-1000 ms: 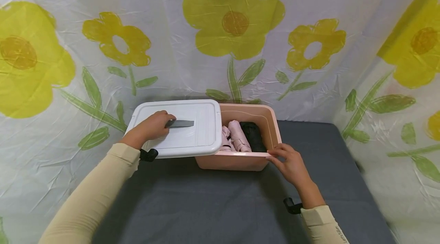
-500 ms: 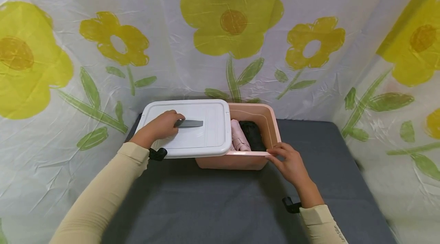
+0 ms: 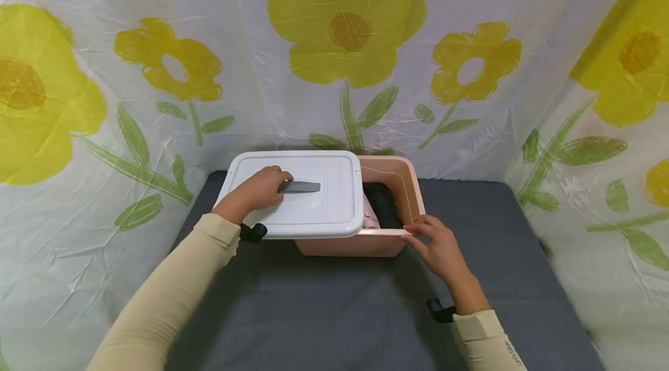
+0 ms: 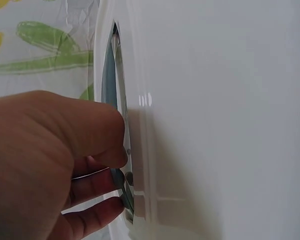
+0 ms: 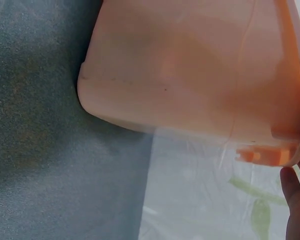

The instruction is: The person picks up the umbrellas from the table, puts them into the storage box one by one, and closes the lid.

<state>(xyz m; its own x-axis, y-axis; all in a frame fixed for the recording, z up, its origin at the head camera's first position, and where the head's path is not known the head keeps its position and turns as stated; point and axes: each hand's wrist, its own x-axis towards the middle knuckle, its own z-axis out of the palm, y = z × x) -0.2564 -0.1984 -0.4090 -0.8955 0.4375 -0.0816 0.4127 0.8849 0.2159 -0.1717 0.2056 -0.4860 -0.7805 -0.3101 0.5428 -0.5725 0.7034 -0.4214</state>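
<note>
My left hand [image 3: 261, 190] grips the grey handle [image 3: 304, 186] of a white lid [image 3: 334, 208]. The lid lies over the left and middle of a pink plastic box [image 3: 350, 247], its left end reaching past the box. At the box's near right corner, my right hand [image 3: 438, 246] pinches the rim between thumb and fingers. Inside the uncovered right part are a black bundle [image 3: 383, 206] and a strip of a pale pink roll [image 3: 369, 215]; the lid hides the rest. The left wrist view shows fingers [image 4: 97, 187] curled under the handle [image 4: 110, 80].
Box and hands are over a table with a dark grey cloth [image 3: 324, 313]. Behind it and at both sides hangs a white curtain [image 3: 251, 110] printed with yellow flowers. A black wrist mount [image 3: 253, 233] sits at each sleeve cuff.
My left hand has slid the lid to the right across the box, covering most of the pink rolls. My right hand has stayed on the rim.
</note>
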